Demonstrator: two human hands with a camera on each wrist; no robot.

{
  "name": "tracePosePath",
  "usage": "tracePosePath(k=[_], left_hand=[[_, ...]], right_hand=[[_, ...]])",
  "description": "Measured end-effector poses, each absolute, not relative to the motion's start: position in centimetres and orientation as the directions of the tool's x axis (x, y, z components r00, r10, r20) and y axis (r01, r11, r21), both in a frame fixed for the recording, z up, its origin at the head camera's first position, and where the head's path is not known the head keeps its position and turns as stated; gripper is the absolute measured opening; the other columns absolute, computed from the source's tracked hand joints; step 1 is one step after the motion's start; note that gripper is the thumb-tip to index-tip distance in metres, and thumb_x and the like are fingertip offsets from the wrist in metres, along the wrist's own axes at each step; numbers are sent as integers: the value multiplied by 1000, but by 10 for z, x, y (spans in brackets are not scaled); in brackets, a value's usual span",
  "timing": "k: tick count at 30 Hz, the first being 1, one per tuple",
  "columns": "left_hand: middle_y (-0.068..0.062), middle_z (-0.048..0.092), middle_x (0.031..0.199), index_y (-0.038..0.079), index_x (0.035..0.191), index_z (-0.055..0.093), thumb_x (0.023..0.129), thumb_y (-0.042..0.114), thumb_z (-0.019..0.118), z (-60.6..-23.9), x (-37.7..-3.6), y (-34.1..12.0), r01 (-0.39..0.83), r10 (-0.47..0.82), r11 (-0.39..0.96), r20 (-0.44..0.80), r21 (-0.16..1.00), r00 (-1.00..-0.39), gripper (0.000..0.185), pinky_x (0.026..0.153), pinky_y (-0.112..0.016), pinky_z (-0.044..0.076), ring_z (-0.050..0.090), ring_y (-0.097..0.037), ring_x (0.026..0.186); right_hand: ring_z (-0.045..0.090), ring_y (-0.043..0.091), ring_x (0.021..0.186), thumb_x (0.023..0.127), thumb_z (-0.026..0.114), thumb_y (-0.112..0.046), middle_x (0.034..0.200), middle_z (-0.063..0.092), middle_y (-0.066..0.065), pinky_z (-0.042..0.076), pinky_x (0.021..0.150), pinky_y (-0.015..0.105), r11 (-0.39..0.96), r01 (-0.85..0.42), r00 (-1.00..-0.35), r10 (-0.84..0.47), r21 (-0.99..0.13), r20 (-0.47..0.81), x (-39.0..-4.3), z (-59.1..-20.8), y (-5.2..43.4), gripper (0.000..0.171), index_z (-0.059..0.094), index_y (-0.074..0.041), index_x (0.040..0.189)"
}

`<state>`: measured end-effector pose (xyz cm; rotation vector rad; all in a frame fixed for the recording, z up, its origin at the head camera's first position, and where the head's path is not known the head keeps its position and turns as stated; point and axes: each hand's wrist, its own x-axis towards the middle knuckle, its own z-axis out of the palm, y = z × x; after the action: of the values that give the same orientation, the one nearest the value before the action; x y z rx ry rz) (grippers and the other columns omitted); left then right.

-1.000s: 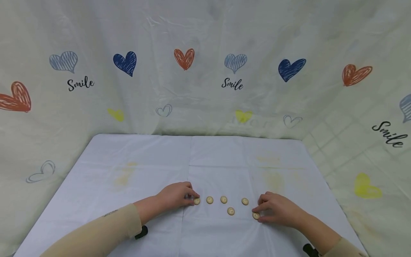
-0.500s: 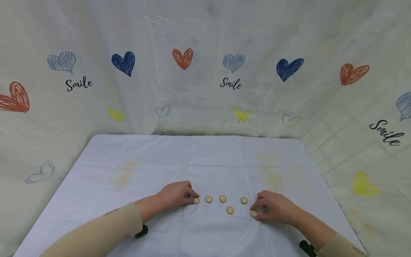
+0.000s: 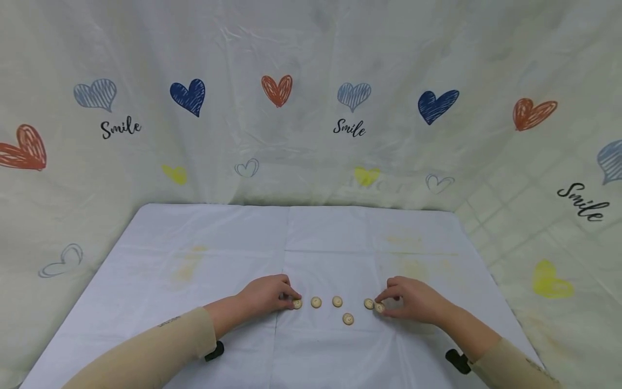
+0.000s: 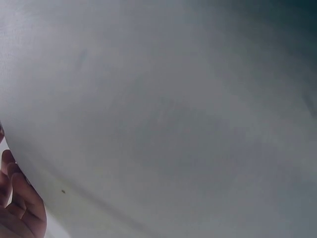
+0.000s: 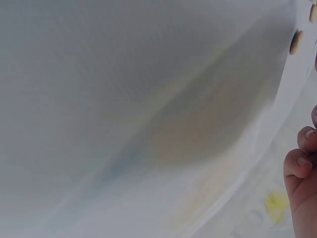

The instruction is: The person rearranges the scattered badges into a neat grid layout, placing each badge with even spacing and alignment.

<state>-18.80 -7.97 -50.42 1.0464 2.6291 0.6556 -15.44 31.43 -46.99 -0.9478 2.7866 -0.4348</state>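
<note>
In the head view, several round wooden buttons lie on the white cloth. My left hand (image 3: 267, 294) pinches the leftmost button (image 3: 297, 304) between thumb and fingertips. At the right, my right hand (image 3: 418, 301) pinches another button (image 3: 379, 307) by its edge, right beside the right end button (image 3: 369, 303) of the row. Two more buttons, one left of centre (image 3: 316, 302) and one in the middle (image 3: 337, 301), sit between the hands. A lower button (image 3: 348, 319) lies nearer me. The left wrist view catches only curled fingers (image 4: 27, 203) at its edge.
A white cloth (image 3: 218, 237) covers the table. Behind it hangs a pale curtain (image 3: 311, 140) printed with hearts and "Smile". Black wrist straps show at the left cuff (image 3: 214, 351) and right cuff (image 3: 458, 361).
My right hand has slid its button up and to the left, from lower right to beside the row's right end button. The left hand has stayed on its button.
</note>
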Motion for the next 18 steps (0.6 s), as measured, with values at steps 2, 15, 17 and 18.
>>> tracePosePath(k=[2,15,17,18], left_hand=[[15,54,85,26,111,78,87,30,77,-504,-188,-80,590,697,642,-51,491,-716,25,63,-19,41,51,3,73],[16,53,84,26,112,78,88,30,77,-503,-188,-79,565,687,650,-75,508,-723,24,63,-20,41,50,2,72],[17,53,84,27,112,78,88,30,77,-504,-189,-79,561,684,653,-80,509,-725,24,63,-19,41,50,3,73],[17,53,84,27,111,78,87,31,77,-505,-189,-80,557,682,655,-83,512,-726,24,64,-19,41,50,3,73]], right_hand=[[50,5,75,83,80,-33,82,54,-16,44,65,25,760,-561,-789,-611,-329,-67,-160,-469,313,18,78,-29,100],[48,8,70,83,81,-33,77,54,-13,40,63,27,811,-454,-855,-513,-369,-74,-216,-468,302,20,79,-26,102],[46,8,68,84,80,-33,74,52,-12,39,62,27,829,-421,-870,-484,-370,-94,-226,-471,301,21,79,-26,103],[45,8,68,84,80,-33,73,51,-11,38,62,27,835,-408,-875,-473,-369,-102,-230,-472,300,22,79,-25,104]])
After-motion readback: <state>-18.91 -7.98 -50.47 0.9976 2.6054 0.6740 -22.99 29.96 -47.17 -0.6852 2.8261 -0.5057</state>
